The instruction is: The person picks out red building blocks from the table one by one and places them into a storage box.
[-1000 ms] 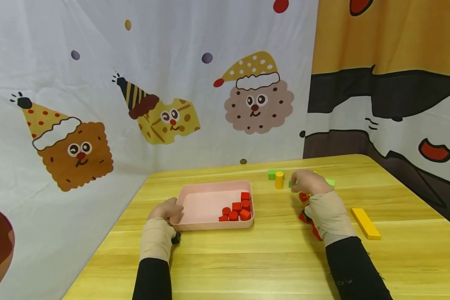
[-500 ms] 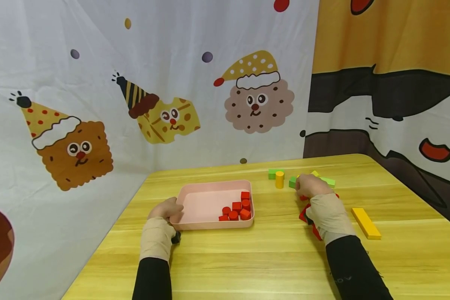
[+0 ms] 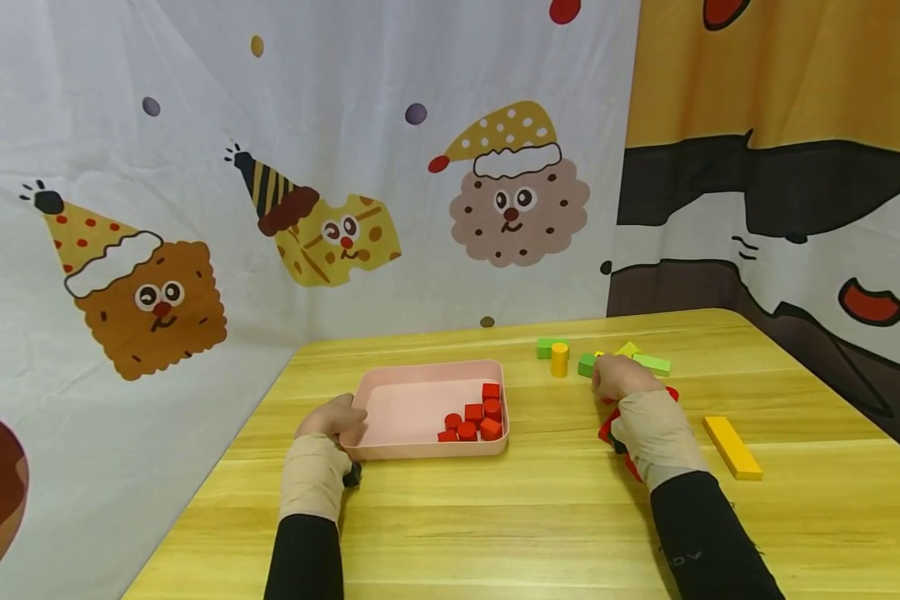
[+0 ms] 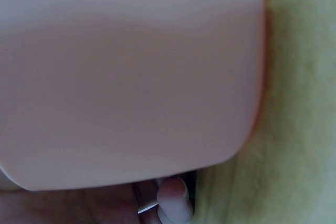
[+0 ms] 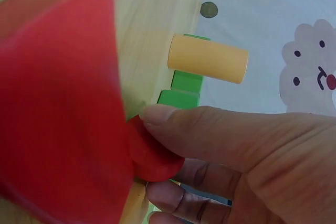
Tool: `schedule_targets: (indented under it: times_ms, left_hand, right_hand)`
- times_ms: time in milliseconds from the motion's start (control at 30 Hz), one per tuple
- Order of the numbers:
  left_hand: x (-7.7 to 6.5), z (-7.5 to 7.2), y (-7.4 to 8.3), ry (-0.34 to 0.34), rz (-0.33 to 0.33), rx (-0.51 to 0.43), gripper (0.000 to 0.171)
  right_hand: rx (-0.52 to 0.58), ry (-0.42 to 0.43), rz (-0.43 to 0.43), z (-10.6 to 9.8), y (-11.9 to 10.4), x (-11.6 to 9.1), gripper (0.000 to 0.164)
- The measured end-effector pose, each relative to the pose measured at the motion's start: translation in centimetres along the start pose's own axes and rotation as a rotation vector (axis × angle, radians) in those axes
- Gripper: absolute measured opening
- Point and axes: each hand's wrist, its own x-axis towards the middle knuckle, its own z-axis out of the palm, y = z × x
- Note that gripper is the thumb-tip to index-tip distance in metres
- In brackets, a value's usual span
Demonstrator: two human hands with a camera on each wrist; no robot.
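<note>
At the left end of a pink tray (image 3: 405,408), my left hand (image 3: 330,418) grips the rim, fingers over the edge; the left wrist view shows the thumb (image 4: 176,199) just outside the wall. Several red blocks (image 3: 473,413) sit in the tray's right part. Over on the right, my right hand (image 3: 624,379) pinches a small rounded red block (image 5: 155,156) between thumb and fingers, low over the table. A larger red block (image 5: 58,103) looms close to the right wrist camera. More red blocks (image 3: 607,425) lie partly hidden under the right wrist.
Beyond the right hand are green blocks (image 3: 652,364), a yellow piece (image 3: 628,349) and an upright orange-yellow cylinder (image 3: 559,361). Right of the forearm lies a long yellow block (image 3: 732,447) on the wooden table (image 3: 495,525). A printed cloth (image 3: 420,167) hangs behind the table.
My right hand has come down and slightly nearer among the red blocks, and its fingers have closed on one. The left hand and the tray have stayed put.
</note>
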Motion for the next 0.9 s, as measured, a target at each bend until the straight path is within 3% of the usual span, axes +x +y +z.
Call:
schedule_targets:
  times_ms: [233,400,600,900]
  left_hand:
    - [0.0,-0.1,0.1,-0.001,0.011,0.008,0.064]
    - [-0.1,-0.2,0.2,0.010,0.010,-0.016,0.063]
    - [0.1,-0.1,0.1,0.008,0.004,0.016,0.065]
    - [0.0,0.0,0.2,0.018,0.015,0.056,0.064]
  right_hand:
    - [0.030,0.022,-0.027,-0.5,-0.6,-0.2,0.026]
    - [0.064,0.026,-0.071,-1.4,-1.9,-0.5,0.020]
    - [0.059,0.022,-0.189,-2.3,-4.8,-1.0,0.009]
    - [0.047,0.076,-0.333,-1.6,-8.3,-0.9,0.005]
